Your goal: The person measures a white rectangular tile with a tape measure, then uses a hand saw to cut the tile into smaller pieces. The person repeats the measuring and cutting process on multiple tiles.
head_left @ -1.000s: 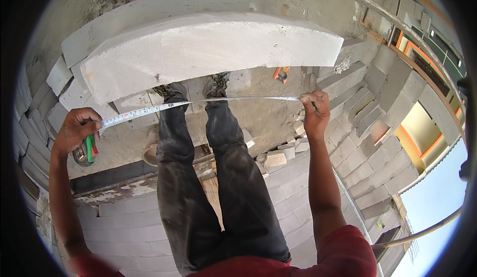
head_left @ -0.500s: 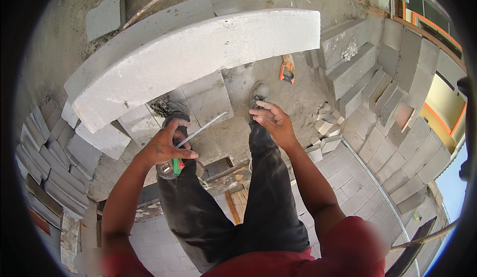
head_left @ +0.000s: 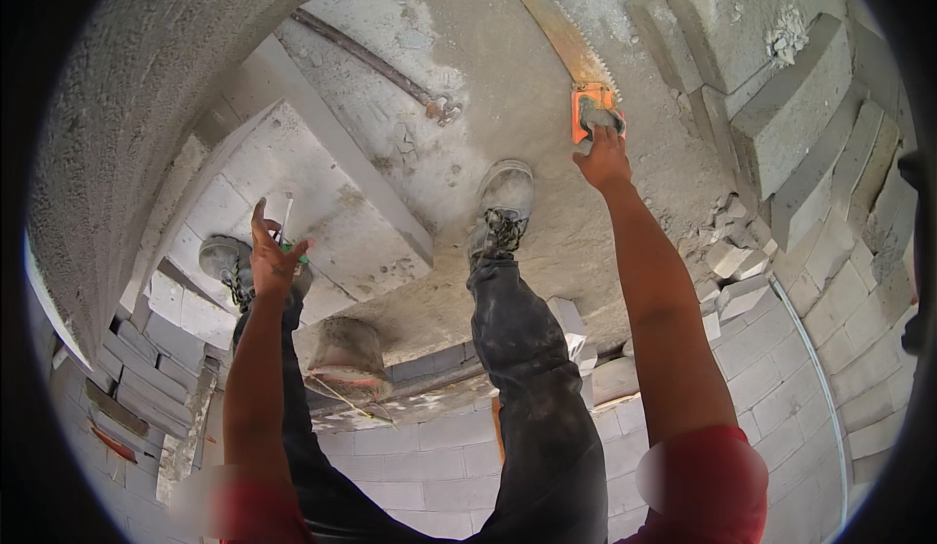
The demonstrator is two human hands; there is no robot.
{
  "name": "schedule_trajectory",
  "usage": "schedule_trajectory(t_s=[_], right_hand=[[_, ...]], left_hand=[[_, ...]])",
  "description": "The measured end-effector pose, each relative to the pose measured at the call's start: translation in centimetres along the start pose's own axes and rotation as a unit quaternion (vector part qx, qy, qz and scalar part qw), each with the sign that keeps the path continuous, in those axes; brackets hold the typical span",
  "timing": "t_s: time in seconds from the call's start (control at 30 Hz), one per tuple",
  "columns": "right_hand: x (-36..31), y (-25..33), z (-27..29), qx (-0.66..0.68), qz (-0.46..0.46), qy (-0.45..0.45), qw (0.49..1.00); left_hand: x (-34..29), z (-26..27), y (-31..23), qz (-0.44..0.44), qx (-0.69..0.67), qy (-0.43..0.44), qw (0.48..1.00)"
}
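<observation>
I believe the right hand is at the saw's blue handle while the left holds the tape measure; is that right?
Not quite: in the head view, the handle of the saw is orange, not blue. The right hand is at it; the left hand holds the tape measure.

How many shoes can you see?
2. One shoe is just left of the left hand; the other shoe is on the grey ground, between that hand and the orange-handled saw at the right hand.

Dusty grey-brown floor (head_left: 576, 241), rough patches; pale block wall (head_left: 420, 461) at lower edge, joints visible; bright light.
</observation>
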State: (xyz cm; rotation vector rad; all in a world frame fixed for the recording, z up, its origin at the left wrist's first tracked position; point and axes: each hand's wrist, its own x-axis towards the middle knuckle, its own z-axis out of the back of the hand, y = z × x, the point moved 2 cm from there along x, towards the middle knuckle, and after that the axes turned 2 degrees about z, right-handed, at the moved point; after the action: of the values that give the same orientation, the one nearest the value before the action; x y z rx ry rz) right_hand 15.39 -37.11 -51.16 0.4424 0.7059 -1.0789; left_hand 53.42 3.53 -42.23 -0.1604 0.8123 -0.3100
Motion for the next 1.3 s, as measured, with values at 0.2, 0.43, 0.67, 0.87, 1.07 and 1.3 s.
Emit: schedule_trajectory(t_s=[0.2, 0.43, 0.67, 0.87, 1.07, 1.3], right_hand=[[3.0, 0.9, -2.2, -0.180, 0.015, -0.046, 0.983], [0.7, 0.5, -0.7, -0.076, 0.165, -0.185, 0.966], [-14.5, 3.3, 7.4, 0.623, 0.022, -0.121, 0.772], [-41.2, 13.6, 20.6, 0.648, 0.007, -0.196, 0.736], [-54.1, 22.8, 24.2, 0.570, 0.013, -0.226, 0.790], [-50.3, 25.3, 21.0, 0.574, 0.140, -0.224, 0.775]], left_hand=[[-0.7, -1.4, 0.3, -0.008, 0.051, -0.063, 0.997], [-4.5, 2.2, -2.9, -0.040, 0.097, -0.171, 0.980], [-12.8, 16.6, -15.8, -0.329, -0.043, -0.361, 0.871], [-6.0, 32.6, -20.8, -0.286, -0.112, -0.514, 0.801], [-1.9, 33.6, -20.1, -0.138, 0.014, -0.368, 0.919], [-2.5, 33.3, -19.6, -0.244, 0.061, -0.219, 0.943]])
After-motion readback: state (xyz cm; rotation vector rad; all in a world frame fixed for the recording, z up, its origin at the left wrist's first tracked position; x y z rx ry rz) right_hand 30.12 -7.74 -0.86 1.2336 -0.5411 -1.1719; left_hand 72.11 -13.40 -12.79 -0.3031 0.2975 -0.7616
